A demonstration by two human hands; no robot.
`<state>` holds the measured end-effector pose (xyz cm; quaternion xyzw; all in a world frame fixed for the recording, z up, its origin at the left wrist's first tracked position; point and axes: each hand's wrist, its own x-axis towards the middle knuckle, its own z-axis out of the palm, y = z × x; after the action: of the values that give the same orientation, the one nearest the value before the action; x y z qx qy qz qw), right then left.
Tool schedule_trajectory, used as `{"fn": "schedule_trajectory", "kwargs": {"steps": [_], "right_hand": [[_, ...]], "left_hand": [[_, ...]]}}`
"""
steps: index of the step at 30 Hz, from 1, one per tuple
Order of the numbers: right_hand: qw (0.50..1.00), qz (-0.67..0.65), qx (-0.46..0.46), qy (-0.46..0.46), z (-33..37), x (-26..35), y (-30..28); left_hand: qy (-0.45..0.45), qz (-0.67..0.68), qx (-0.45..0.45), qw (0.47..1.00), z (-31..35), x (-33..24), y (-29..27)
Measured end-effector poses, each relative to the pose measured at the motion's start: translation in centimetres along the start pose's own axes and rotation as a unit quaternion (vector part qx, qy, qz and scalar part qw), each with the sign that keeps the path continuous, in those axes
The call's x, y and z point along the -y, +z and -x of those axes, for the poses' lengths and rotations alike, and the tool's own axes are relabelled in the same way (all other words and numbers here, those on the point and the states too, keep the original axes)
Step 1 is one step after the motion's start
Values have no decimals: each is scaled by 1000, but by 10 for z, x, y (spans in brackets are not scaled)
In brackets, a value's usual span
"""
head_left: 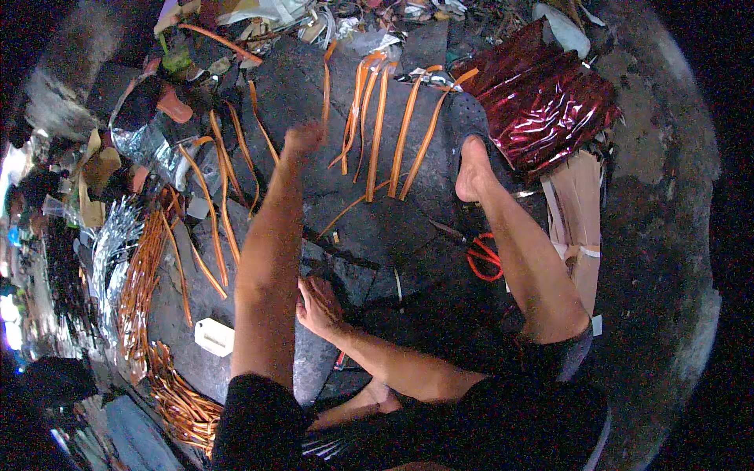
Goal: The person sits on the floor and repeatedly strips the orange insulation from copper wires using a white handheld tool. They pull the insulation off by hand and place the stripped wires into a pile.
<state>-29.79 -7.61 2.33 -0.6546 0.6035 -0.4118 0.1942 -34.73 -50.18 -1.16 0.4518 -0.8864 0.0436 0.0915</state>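
Dark stone slabs formed the working floor, ringed by litter and scraps. The person sat on it with both legs stretched forward: the left foot reached toward the strips, and the right foot rested beside a crumpled sheet of red foil.

One hand was visible, lying between the thighs with its fingers loosely curled against the slab (the forearm entered from the lower right, so it appeared to be the right hand). Whether it gripped anything could not be told; nothing showed between the fingers. The left hand was not in view.

Flat orange strips lay in a loose fan across the slabs ahead of the feet, well apart from the hand. More strips curved along the left side, and bundled orange coils were heaped at the left edge, beside shiny silver foil.

Scissors with red handles lay on the slab just beside the right shin. A small white block sat near the left thigh. Brown cardboard lay at the right, below the red foil.
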Motion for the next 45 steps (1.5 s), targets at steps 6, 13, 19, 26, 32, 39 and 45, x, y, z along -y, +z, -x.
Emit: {"fn": "schedule_trajectory", "kwargs": {"steps": [6, 13, 19, 26, 32, 39, 45], "right_hand": [[990, 81, -116, -11, 1, -56, 9], [995, 41, -80, -39, -8, -13, 6], [996, -7, -83, -31, 0, -29, 5], [999, -17, -31, -37, 12, -23, 7], [997, 26, -18, -66, 7, -28, -2], [998, 37, -4, -53, 16, -29, -7], [999, 33, -12, -34, 18, -17, -8]], "left_hand": [[-159, 443, -100, 877, 106, -95, -3], [-314, 479, -162, 804, 366, -39, -102], [-419, 415, -166, 790, 585, -20, -203], [-746, 56, -221, 626, 801, 24, -201], [-779, 111, -183, 589, 846, 70, -163], [-773, 39, -303, 556, 835, 64, -168], [-715, 82, -279, 636, 864, 97, -167]]}}
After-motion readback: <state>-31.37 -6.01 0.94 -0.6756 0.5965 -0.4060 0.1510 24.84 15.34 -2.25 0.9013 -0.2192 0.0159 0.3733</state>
